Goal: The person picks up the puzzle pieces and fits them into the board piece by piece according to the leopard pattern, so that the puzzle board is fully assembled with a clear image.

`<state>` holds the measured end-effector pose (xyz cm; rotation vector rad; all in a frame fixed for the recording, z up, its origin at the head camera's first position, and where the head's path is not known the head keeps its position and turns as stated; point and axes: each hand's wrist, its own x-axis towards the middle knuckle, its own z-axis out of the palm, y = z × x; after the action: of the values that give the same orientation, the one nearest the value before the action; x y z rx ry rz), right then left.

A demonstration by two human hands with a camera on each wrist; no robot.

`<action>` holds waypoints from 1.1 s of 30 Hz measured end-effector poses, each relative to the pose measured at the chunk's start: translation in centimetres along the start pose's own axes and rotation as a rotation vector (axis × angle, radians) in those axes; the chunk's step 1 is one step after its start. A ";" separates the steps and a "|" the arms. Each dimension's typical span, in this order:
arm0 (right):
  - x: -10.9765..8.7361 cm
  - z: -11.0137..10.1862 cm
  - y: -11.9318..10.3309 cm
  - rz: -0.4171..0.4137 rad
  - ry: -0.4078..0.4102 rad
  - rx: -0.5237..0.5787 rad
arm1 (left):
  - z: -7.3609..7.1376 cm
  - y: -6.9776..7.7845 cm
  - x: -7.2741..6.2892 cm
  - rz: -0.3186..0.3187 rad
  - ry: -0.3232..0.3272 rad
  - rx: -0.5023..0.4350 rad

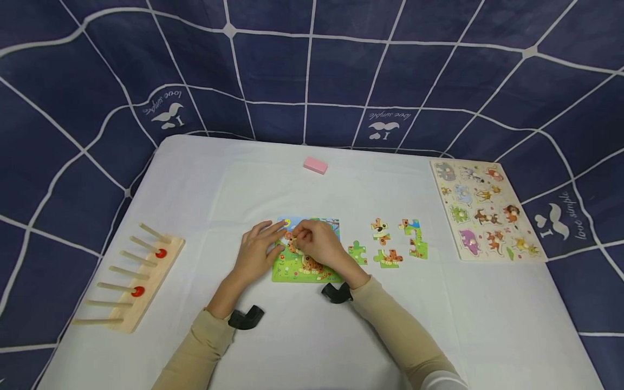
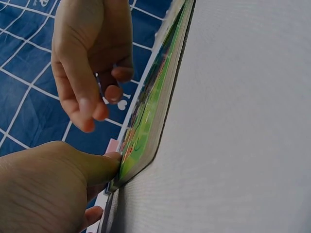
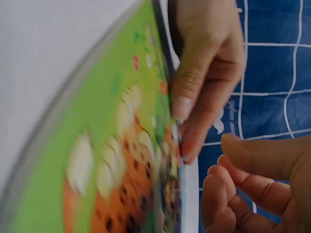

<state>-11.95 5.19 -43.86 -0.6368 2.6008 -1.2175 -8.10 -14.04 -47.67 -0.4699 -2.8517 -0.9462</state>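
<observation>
A jigsaw puzzle board (image 1: 287, 274) with a spotted orange animal on green grass lies on the table before me. At its left edge rests my left hand (image 1: 255, 254), fingers spread and thumb tip on the picture. In the left wrist view that thumb (image 2: 104, 165) touches the board's edge. My right hand (image 1: 319, 244) hovers over the board, its fingers loosely curled; the right wrist view shows the fingers (image 3: 228, 194) apart from the picture, with nothing visible between them. Part of the picture is hidden under both hands.
Several loose jigsaw pieces (image 1: 388, 258) lie right of the board. A wooden peg stand (image 1: 151, 281) with two red beads is at left. An animal knob puzzle (image 1: 487, 211) lies at far right, and a pink block (image 1: 315, 165) sits at the back.
</observation>
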 end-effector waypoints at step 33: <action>-7.4 -14.0 9.7 0.336 0.294 -0.078 | 0.3 0.0 0.0 -0.008 0.019 -0.012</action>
<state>-13.19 23.70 -42.39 -0.0228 2.8487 -1.1782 -8.13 -13.84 -47.89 -0.4482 -2.8351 -0.9643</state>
